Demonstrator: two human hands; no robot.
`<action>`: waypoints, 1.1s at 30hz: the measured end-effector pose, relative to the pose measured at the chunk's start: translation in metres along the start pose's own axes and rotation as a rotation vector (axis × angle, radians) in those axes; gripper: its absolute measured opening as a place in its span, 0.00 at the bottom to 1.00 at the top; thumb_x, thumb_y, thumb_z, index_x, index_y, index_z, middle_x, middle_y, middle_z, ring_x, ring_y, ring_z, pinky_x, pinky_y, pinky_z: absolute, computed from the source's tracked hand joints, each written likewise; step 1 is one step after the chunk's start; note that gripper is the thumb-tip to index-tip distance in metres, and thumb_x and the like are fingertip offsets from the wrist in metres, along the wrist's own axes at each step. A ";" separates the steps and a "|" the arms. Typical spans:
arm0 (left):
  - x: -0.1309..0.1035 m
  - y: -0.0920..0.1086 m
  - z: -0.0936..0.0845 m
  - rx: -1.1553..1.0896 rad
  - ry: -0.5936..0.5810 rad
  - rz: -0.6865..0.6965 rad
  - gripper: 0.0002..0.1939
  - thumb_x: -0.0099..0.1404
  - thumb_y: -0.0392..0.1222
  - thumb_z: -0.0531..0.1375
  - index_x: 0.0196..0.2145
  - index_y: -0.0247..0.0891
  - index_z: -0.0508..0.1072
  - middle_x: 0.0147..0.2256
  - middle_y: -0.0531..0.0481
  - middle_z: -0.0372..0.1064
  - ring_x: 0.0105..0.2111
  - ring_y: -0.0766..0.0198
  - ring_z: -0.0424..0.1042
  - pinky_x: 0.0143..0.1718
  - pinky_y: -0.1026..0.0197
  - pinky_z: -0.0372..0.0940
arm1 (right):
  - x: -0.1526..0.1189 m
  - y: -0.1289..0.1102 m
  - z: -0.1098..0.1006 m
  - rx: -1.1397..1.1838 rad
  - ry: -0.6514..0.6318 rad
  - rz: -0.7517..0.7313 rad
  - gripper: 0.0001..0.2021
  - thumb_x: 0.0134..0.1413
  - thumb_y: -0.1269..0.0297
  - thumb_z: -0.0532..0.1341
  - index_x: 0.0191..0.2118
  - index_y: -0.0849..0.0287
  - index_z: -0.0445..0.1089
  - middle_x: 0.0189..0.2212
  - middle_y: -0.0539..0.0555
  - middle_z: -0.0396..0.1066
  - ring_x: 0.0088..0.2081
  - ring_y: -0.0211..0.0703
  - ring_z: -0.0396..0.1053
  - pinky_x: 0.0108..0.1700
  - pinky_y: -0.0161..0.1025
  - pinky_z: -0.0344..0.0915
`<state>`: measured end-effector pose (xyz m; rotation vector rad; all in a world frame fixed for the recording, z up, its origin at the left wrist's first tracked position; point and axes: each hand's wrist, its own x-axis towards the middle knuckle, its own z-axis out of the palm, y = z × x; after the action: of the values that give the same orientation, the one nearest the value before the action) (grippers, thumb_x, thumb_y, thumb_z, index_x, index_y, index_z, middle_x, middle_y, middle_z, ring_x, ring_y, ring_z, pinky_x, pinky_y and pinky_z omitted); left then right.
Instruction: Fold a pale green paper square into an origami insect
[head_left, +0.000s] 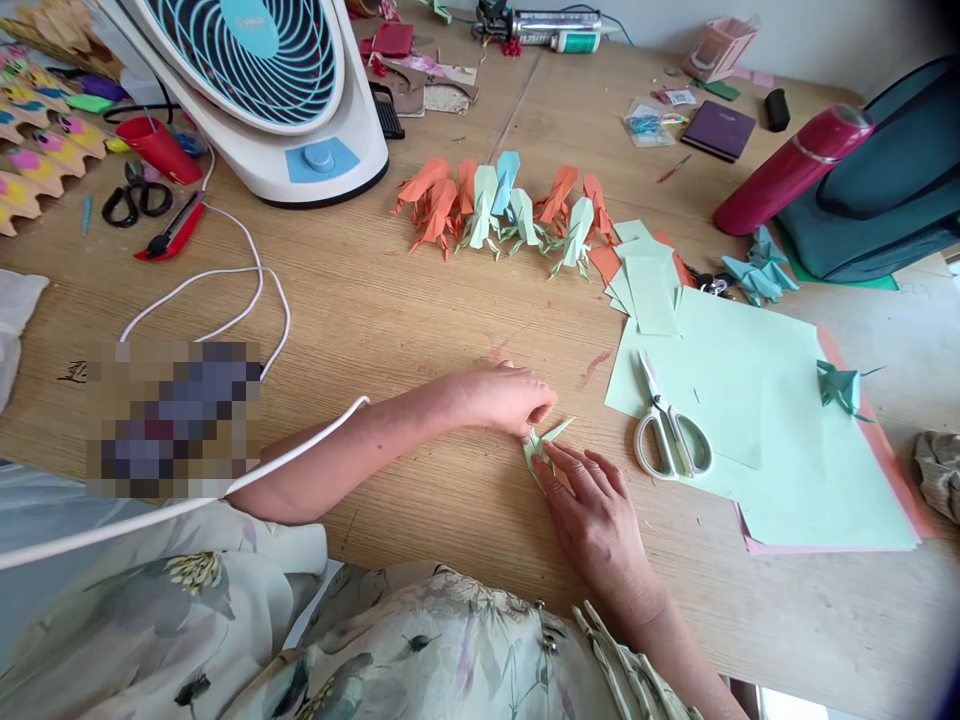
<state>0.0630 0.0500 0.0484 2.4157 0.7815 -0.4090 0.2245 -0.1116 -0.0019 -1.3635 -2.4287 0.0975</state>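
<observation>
A small folded piece of pale green paper [534, 447] lies on the wooden table close in front of me, with a thin pointed strip sticking out to the upper right. My left hand [511, 398] is curled, its fingertips at the paper's upper left edge; the fingers partly hide what they pinch. Extended fingers of my right hand [589, 495] press on the paper's lower right side, lying rather flat. To the right, white-handled scissors [673, 435] rest partly on large pale green sheets [810, 480].
Folded orange and green paper figures [491, 205] stand beyond my hands. Cut green paper pieces [651, 285] lie right of them. A fan [319, 160], white cable [281, 455], black scissors [135, 195], red bottle [795, 170] and teal bag [885, 180] surround the work area.
</observation>
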 end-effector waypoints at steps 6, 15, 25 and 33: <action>-0.001 0.003 -0.003 0.041 -0.012 0.017 0.02 0.57 0.35 0.67 0.28 0.39 0.76 0.30 0.54 0.76 0.33 0.62 0.72 0.39 0.60 0.58 | 0.001 -0.001 -0.002 -0.014 -0.019 -0.006 0.24 0.63 0.80 0.51 0.63 0.60 0.63 0.54 0.64 0.71 0.55 0.53 0.68 0.56 0.56 0.62; -0.005 0.017 -0.008 0.146 -0.023 -0.066 0.03 0.58 0.38 0.66 0.31 0.37 0.79 0.32 0.47 0.78 0.35 0.56 0.75 0.38 0.59 0.61 | 0.000 -0.001 -0.001 -0.017 -0.030 -0.011 0.26 0.62 0.81 0.50 0.64 0.60 0.62 0.55 0.64 0.70 0.56 0.54 0.66 0.56 0.55 0.62; -0.004 0.010 0.000 0.090 0.009 -0.050 0.02 0.56 0.38 0.65 0.30 0.39 0.79 0.32 0.49 0.78 0.35 0.56 0.75 0.38 0.57 0.62 | -0.001 -0.002 0.000 -0.026 -0.040 -0.012 0.24 0.62 0.81 0.51 0.61 0.62 0.64 0.55 0.65 0.69 0.56 0.55 0.66 0.57 0.56 0.61; -0.010 0.016 0.000 0.015 -0.003 -0.038 0.04 0.58 0.34 0.63 0.30 0.40 0.78 0.32 0.52 0.78 0.34 0.60 0.74 0.44 0.55 0.61 | 0.000 -0.002 0.000 -0.028 -0.028 -0.012 0.23 0.61 0.81 0.51 0.59 0.62 0.67 0.55 0.65 0.69 0.55 0.54 0.66 0.57 0.56 0.61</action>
<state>0.0655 0.0350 0.0596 2.4169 0.8269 -0.4355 0.2229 -0.1123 -0.0016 -1.3684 -2.4698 0.0812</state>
